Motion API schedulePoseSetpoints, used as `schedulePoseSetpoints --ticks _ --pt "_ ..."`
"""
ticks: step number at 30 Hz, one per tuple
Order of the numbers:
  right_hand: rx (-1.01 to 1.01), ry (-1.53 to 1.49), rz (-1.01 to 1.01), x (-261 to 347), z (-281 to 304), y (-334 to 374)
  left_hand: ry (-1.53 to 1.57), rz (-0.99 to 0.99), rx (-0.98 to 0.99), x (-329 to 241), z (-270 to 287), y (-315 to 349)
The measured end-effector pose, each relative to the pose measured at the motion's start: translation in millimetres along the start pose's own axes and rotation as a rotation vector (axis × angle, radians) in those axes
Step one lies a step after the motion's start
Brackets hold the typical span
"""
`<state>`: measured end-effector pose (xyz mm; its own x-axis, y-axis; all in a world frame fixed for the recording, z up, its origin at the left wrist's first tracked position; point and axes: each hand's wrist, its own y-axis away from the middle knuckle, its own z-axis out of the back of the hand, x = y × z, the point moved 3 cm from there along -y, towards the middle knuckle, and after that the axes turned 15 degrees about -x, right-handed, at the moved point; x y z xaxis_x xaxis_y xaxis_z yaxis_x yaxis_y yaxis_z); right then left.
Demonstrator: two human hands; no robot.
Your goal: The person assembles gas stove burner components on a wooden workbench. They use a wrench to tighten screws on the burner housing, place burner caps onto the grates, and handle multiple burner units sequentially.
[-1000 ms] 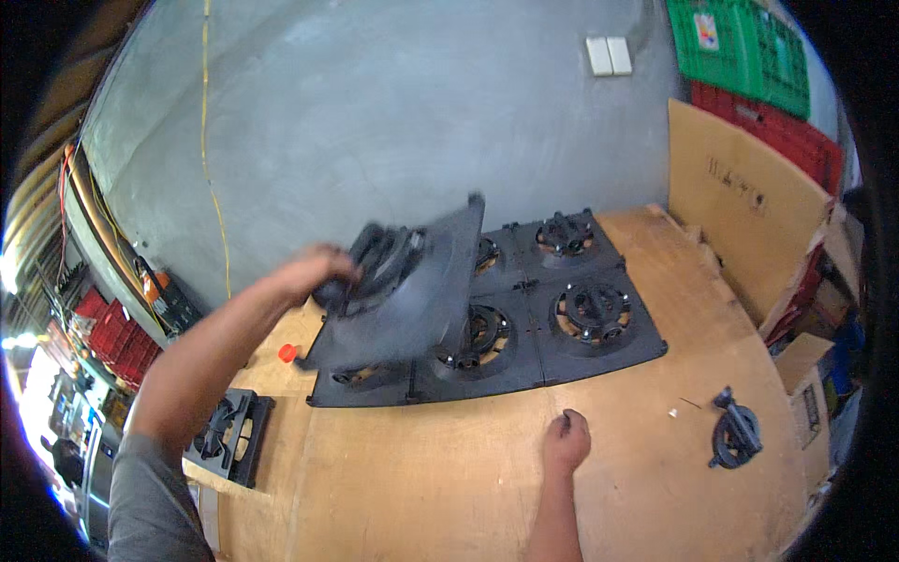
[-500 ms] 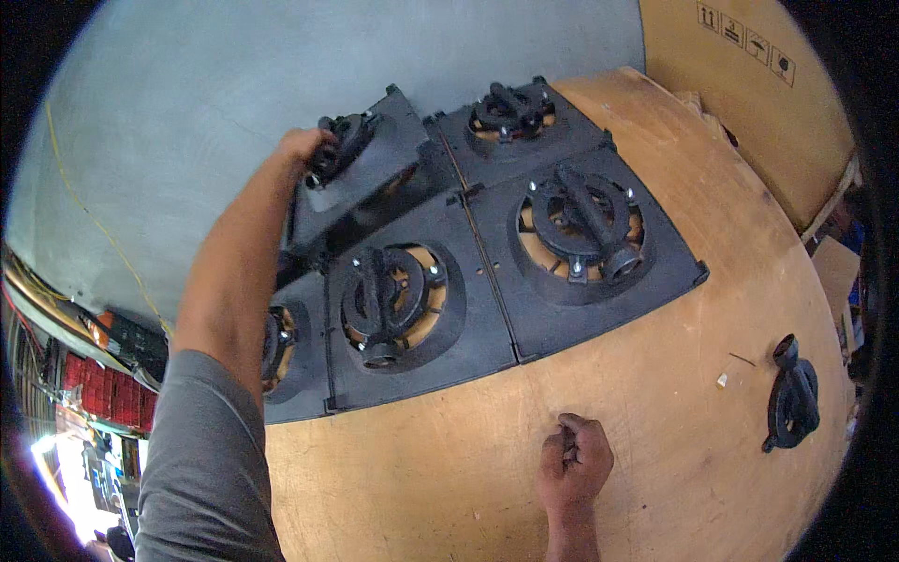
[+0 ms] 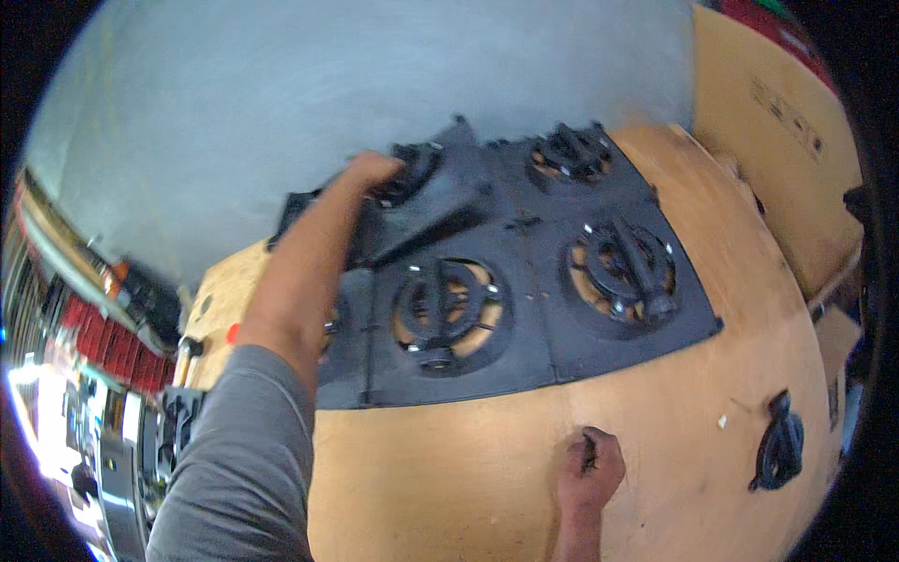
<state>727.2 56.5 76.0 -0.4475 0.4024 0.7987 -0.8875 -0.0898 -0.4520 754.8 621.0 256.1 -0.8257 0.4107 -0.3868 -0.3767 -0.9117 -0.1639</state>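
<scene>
Black square stove panels stand in two rows on the wooden table, each with a round opening and a ring burner. My left hand [image 3: 376, 170] reaches across to the back row, its fingers closed on a black ring burner [image 3: 419, 175]. Under that burner the panel [image 3: 435, 208] is tilted, its near edge raised over the front row. My fingertips there are blurred and partly hidden. Close to the front of the table is my right hand [image 3: 592, 468], curled around something small and dark that I cannot make out. Nearest to it are the front middle panel [image 3: 468, 375] and front right panel [image 3: 609, 351].
A loose black burner [image 3: 779, 442] lies at the table's right, with a small white scrap [image 3: 722, 421] beside it. A large cardboard box [image 3: 777, 140] stands at the back right, and a grey wall [image 3: 375, 75] runs behind. Red crates [image 3: 122, 347] are at the left.
The view has swung left, so the panels sit farther right and more of the table's left end shows. My left hand stays on the burner of the tilted panel; my right hand remains curled.
</scene>
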Motion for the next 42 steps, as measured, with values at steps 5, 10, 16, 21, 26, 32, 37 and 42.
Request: schedulePoseSetpoints --ticks 5,10,16,21,26,32,37,42 --pt "-0.015 -0.046 -0.049 -5 0 6 -0.070 -0.388 -0.227 35 46 207" --pt "-0.036 0.130 0.201 20 20 4 0.139 -0.281 0.134 212 111 476" --pt "0.185 -0.139 -0.003 -6 -3 0 0.207 0.518 -0.225 460 237 748" --pt "0.527 -0.325 -0.281 22 72 144 0.309 0.613 -0.387 537 284 749" --pt "1.005 -0.640 -0.958 232 189 375 0.143 0.246 -0.505 564 277 633" --pt "0.871 -0.556 -1.165 288 243 443 -0.301 0.055 -0.269 569 277 495" --pt "0.679 -0.204 -0.942 202 277 449 -0.420 0.298 0.210 583 260 440" --pt "0.647 0.313 -0.773 92 371 501 -0.441 0.339 0.133 557 299 440"
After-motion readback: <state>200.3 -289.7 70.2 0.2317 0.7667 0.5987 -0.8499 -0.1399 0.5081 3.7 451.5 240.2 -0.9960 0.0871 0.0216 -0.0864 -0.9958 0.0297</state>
